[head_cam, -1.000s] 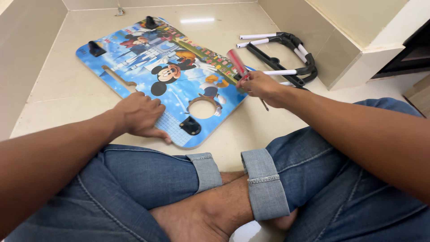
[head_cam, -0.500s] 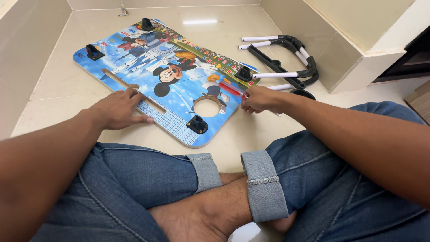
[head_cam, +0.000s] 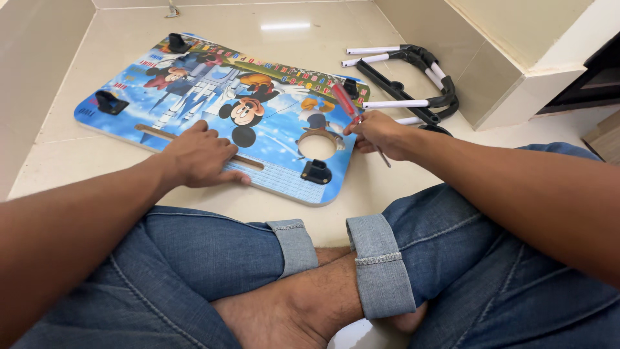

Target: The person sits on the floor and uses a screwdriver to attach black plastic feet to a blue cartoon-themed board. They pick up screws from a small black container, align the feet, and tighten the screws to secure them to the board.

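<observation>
Pale glossy floor tiles (head_cam: 77, 174) carried a flat blue cartoon-printed lap-table board (head_cam: 213, 113), lying just ahead of the person's crossed legs, with black-and-white tubular metal legs (head_cam: 413, 81) near its far right corner. In the head view, the left hand (head_cam: 200, 155) pressed open-palmed on the board's near edge, grasping nothing; the right hand (head_cam: 381, 132) was clenched around a red-handled screwdriver (head_cam: 349, 110) beside the round cut-out. Steady downward pressure would likely keep the board from sliding. Against half a second earlier, the screwdriver stood more upright and the left hand sat further right.
</observation>
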